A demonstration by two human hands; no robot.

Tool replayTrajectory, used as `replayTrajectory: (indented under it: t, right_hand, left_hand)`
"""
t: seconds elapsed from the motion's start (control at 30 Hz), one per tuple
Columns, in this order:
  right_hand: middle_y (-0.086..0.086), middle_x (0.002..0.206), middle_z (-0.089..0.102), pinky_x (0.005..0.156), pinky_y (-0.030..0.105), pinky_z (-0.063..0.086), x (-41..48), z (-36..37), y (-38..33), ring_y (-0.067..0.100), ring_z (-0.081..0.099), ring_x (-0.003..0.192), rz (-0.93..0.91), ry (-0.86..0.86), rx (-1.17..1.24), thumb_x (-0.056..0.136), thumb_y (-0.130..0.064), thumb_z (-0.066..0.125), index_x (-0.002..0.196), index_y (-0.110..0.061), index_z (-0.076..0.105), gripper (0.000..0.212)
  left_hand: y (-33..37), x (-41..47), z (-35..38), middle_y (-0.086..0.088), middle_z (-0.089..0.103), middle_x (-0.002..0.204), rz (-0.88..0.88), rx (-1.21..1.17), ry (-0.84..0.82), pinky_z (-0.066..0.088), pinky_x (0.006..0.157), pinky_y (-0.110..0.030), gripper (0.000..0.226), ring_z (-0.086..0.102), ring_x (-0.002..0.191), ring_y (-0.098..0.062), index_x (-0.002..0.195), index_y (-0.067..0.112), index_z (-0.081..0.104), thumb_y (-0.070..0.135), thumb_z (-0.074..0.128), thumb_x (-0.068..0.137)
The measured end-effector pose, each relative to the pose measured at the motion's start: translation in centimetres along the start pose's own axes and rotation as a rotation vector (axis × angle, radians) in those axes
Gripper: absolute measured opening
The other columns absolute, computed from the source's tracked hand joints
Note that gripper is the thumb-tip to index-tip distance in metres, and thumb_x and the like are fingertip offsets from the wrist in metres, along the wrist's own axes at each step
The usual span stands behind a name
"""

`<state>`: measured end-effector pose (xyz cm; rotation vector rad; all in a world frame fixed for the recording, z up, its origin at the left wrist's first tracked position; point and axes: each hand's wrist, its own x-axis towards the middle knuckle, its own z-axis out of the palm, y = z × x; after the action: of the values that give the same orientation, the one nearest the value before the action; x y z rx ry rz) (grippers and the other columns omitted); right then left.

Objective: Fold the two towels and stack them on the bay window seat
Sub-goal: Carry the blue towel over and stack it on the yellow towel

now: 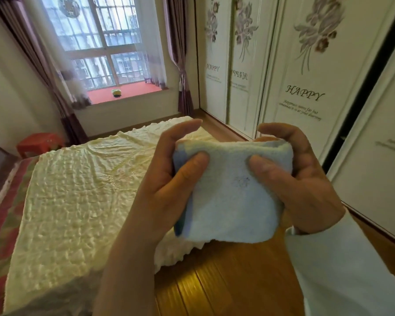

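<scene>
Head view: we have the folded towel (233, 190) held up in front of us at centre frame, over the foot corner of the bed (78, 190) and the wood floor (226, 281). Left hand (169, 179) grips its 9 o'clock edge, right hand (306, 185) its 3 o'clock edge. On both, the fingers are curled shut on the towel, thumbs pressed on the near face, other fingers wrapped behind. The towel is a compact pale-blue square with a darker blue band down the left edge. An orange patch shows at its top right corner; we can't tell if that is a second towel underneath.

The bay window seat (132, 93) sits at 11 o'clock, well apart from us, red-topped, with a small yellow-green object (116, 92) on it. No towel shows there.

Our read is that the fold is done and the carry to the seat is next. To do it well:
- keep thumbs pinning the layers so the fold doesn't spring open
- keep the square level and support the loose bottom edge
- walk round the bed corner, along the wardrobe doors (306, 76)
- set it flat, clear of the yellow-green object, edges squared so the stack sits true
</scene>
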<state>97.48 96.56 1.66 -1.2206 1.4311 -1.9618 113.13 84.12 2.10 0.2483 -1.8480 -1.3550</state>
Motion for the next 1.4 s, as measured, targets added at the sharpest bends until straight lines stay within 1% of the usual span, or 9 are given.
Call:
replayTrajectory:
  t: [0.1, 0.2, 0.4, 0.57, 0.67, 0.73, 0.87, 1.0, 1.4]
  right_hand:
    - [-0.003, 0.107, 0.067, 0.077, 0.038, 0.060, 3.5, -3.6, 2.0, 0.023, 0.071, 0.098, -0.009, 0.055, -0.039, 0.065, -0.042, 0.074, 0.113, -0.046, 0.059, 0.051]
    - [-0.011, 0.098, 0.070, 0.076, 0.031, 0.059, 7.4, -7.9, 3.6, 0.017, 0.071, 0.094, -0.041, 0.102, -0.063, 0.064, -0.041, 0.073, 0.111, -0.046, 0.060, 0.049]
    - [-0.014, 0.088, 0.068, 0.066, 0.026, 0.057, 17.2, -18.5, 5.7, 0.010, 0.070, 0.079, -0.048, 0.165, -0.091, 0.065, -0.037, 0.074, 0.097, -0.039, 0.062, 0.035]
    - [-0.014, 0.094, 0.066, 0.070, 0.026, 0.057, 25.0, -26.8, 7.0, 0.010, 0.069, 0.084, -0.038, 0.201, -0.161, 0.066, -0.039, 0.074, 0.101, -0.037, 0.061, 0.038]
    - [-0.011, 0.099, 0.066, 0.077, 0.032, 0.056, 29.2, -30.7, 8.8, 0.014, 0.068, 0.091, -0.025, 0.225, -0.199, 0.067, -0.040, 0.074, 0.104, -0.037, 0.061, 0.040]
    - [-0.012, 0.096, 0.067, 0.074, 0.029, 0.056, 31.9, -32.5, 10.0, 0.011, 0.069, 0.088, -0.020, 0.232, -0.189, 0.067, -0.040, 0.073, 0.104, -0.037, 0.061, 0.039]
    - [-0.016, 0.092, 0.068, 0.071, 0.022, 0.056, 37.9, -35.6, 12.9, 0.006, 0.069, 0.084, -0.042, 0.251, -0.186, 0.068, -0.038, 0.073, 0.102, -0.038, 0.061, 0.036]
    - [-0.012, 0.098, 0.066, 0.074, 0.023, 0.056, 43.7, -38.3, 15.8, 0.008, 0.068, 0.090, -0.059, 0.297, -0.246, 0.068, -0.040, 0.074, 0.105, -0.038, 0.061, 0.039]
    - [-0.014, 0.099, 0.064, 0.080, 0.022, 0.055, 62.8, -47.1, 22.7, 0.006, 0.067, 0.093, -0.092, 0.354, -0.290, 0.071, -0.038, 0.072, 0.112, -0.038, 0.060, 0.042]
  left_hand:
    - [-3.0, 4.8, 2.6, 0.023, 0.061, 0.094, -0.008, -0.025, -0.027, 0.053, 0.068, -0.022, 0.034, 0.060, 0.082, 0.000, 0.122, 0.044, 0.060, 0.026, 0.057, 0.093]
    - [-6.0, 9.8, 6.0, 0.025, 0.061, 0.095, -0.009, -0.039, -0.066, 0.054, 0.068, -0.022, 0.032, 0.060, 0.082, 0.001, 0.121, 0.042, 0.060, 0.026, 0.057, 0.092]
    - [-11.5, 22.0, 14.4, 0.031, 0.063, 0.098, -0.005, -0.074, -0.149, 0.053, 0.069, -0.019, 0.026, 0.062, 0.086, 0.005, 0.117, 0.033, 0.060, 0.025, 0.058, 0.093]
    - [-16.0, 31.4, 20.6, 0.021, 0.062, 0.100, -0.011, -0.117, -0.191, 0.056, 0.072, -0.030, 0.025, 0.062, 0.088, -0.005, 0.109, 0.048, 0.065, 0.044, 0.060, 0.085]
    - [-18.6, 36.4, 23.3, 0.015, 0.062, 0.101, -0.027, -0.147, -0.222, 0.055, 0.075, -0.037, 0.023, 0.062, 0.090, -0.012, 0.106, 0.046, 0.065, 0.044, 0.060, 0.084]
    - [-20.2, 39.4, 24.5, 0.011, 0.063, 0.099, -0.026, -0.159, -0.235, 0.055, 0.076, -0.037, 0.020, 0.063, 0.089, -0.014, 0.104, 0.044, 0.065, 0.044, 0.061, 0.085]
    - [-24.1, 46.2, 26.3, 0.015, 0.064, 0.090, -0.024, -0.219, -0.246, 0.056, 0.070, -0.029, 0.012, 0.063, 0.083, -0.008, 0.095, 0.042, 0.066, 0.041, 0.062, 0.084]
    - [-28.3, 52.8, 27.8, 0.011, 0.064, 0.088, -0.021, -0.279, -0.281, 0.055, 0.067, -0.027, 0.012, 0.064, 0.080, -0.010, 0.095, 0.035, 0.066, 0.038, 0.063, 0.084]
    - [-38.1, 73.2, 32.3, 0.012, 0.066, 0.087, -0.034, -0.335, -0.340, 0.055, 0.066, -0.026, 0.012, 0.065, 0.080, -0.009, 0.095, 0.034, 0.067, 0.038, 0.064, 0.084]
